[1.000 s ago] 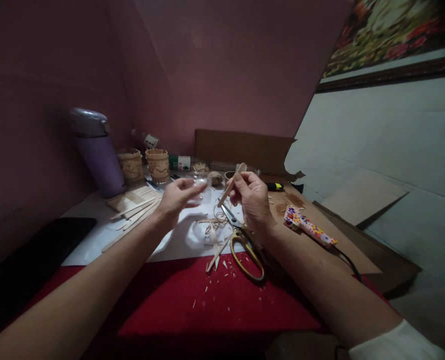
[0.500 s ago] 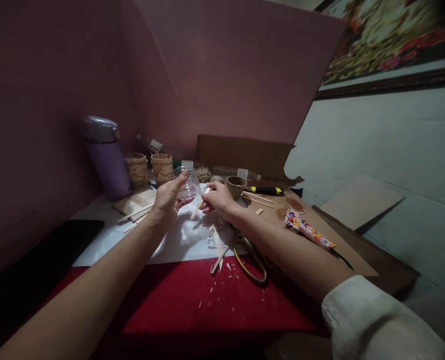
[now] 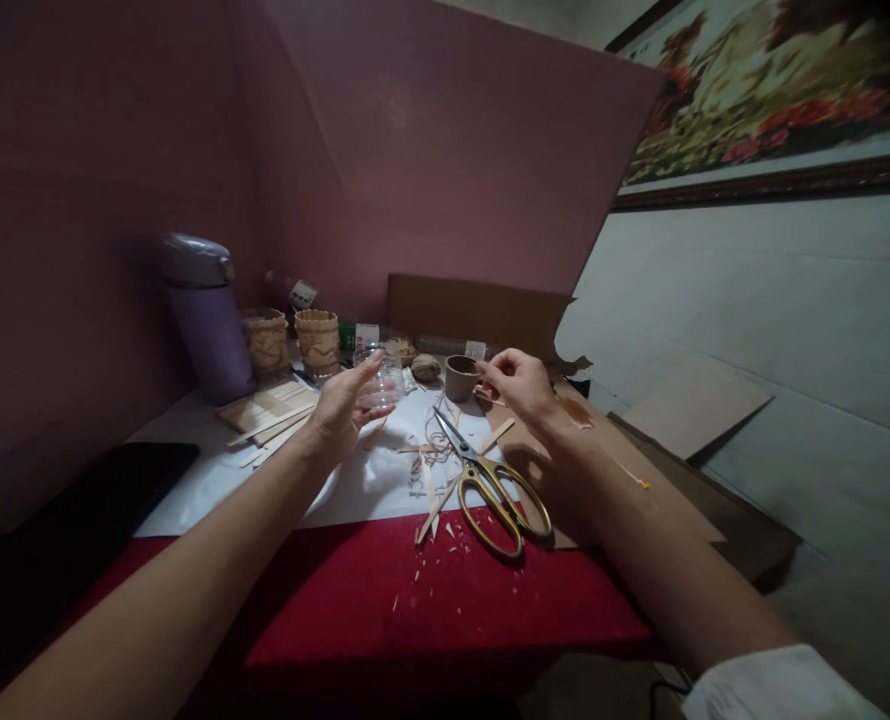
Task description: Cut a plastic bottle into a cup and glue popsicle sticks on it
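My left hand is closed around a clear plastic cup, tilted above the white paper. My right hand hovers over the cardboard beside a small brown pot, its thumb and fingers pinched close to the pot's rim. Whatever sits between those fingertips, if anything, is too small to make out. Gold-handled scissors lie in front of the pot, blades toward the back. A loose wooden stick rests near the blades. Tangled twine and cut sticks surround them.
Wooden craft sticks lie stacked at left, before two decorated cups and a purple bottle. A twine ball stands at the back. Wood scraps dot the red cloth. Brown cardboard covers the right side.
My right hand has moved right, away from the plastic cup, and no longer shows the wooden stick it held. The scissors are now uncovered. My left hand still holds the cup.
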`<state>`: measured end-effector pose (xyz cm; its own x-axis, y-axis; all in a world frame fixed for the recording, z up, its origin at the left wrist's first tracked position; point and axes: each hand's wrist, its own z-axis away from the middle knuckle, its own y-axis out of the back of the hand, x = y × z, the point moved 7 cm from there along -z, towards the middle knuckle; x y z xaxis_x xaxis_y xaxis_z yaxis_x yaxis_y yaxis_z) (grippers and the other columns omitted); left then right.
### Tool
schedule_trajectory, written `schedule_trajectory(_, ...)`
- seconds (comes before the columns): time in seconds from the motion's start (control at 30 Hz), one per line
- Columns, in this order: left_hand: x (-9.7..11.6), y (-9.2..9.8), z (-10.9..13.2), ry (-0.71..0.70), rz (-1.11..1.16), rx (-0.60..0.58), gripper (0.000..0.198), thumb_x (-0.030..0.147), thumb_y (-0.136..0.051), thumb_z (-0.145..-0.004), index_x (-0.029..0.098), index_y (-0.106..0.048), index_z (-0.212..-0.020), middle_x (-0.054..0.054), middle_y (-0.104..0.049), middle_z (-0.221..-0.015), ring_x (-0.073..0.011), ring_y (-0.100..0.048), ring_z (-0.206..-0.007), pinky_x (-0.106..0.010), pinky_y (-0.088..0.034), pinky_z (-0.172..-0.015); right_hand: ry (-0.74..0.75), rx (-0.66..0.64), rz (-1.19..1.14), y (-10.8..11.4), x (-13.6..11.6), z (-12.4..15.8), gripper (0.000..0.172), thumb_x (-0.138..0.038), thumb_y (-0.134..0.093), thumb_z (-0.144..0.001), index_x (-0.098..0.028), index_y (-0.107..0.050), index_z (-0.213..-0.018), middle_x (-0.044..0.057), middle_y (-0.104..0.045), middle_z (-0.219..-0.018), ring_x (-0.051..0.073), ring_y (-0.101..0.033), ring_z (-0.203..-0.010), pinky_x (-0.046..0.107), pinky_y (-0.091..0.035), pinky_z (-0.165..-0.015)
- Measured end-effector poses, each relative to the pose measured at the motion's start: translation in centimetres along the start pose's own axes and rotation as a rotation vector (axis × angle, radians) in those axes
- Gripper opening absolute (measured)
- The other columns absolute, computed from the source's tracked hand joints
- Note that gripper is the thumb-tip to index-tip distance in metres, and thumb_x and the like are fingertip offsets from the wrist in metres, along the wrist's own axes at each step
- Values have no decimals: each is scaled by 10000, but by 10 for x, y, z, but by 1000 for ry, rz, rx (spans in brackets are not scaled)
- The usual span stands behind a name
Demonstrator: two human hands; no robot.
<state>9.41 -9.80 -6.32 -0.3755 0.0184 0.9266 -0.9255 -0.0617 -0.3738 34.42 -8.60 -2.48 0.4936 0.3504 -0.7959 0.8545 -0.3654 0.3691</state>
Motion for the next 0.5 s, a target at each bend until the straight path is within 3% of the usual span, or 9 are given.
schedule_trajectory(0.13, -7, -5, -1, 51, 20, -65, 320, 371, -710, -780, 135, -601, -966, -123, -697, -843, -229, -708, -740, -322, -570, -685, 17, 186, 171, 29, 20, 9, 327, -479, -619, -814, -228, -523, -629, 15, -614, -570, 166, -533, -528, 291, -389, -552)
schedule_trajectory(0.27, -13, -9, -1, 87, 39, -137, 248, 339, -669, -796, 150, -585, -933, -119, -701, -857, -217, -706, -746, -315, -570, -703, 43, 138, 266, 23, 30, 23, 389, -513, -489, -904, -235, -535, -636, 29, -648, -584, 174, -553, -528, 282, -359, -535)
schedule_trajectory(0.37, -17, -11, -1, 106, 66, -179, 250, 348, -669, -786, 160, -587, -930, -105, -703, -855, -212, -701, -745, -315, -566, -705, 111, 126, 285, 12, 23, 31, 412, -529, -478, -922, -232, -558, -647, 26, -649, -590, 174, -566, -545, 282, -364, -554)
schedule_trajectory(0.5, -20, -11, -3, 103, 64, -193, 268, 364, -674, -774, 161, -587, -926, -97, -698, -830, -205, -691, -732, -315, -558, -703, 244, 101, 132, 1, -12, 47, 198, -365, -562, -889, -219, -581, -755, 5, -627, -634, 160, -568, -569, 275, -413, -576)
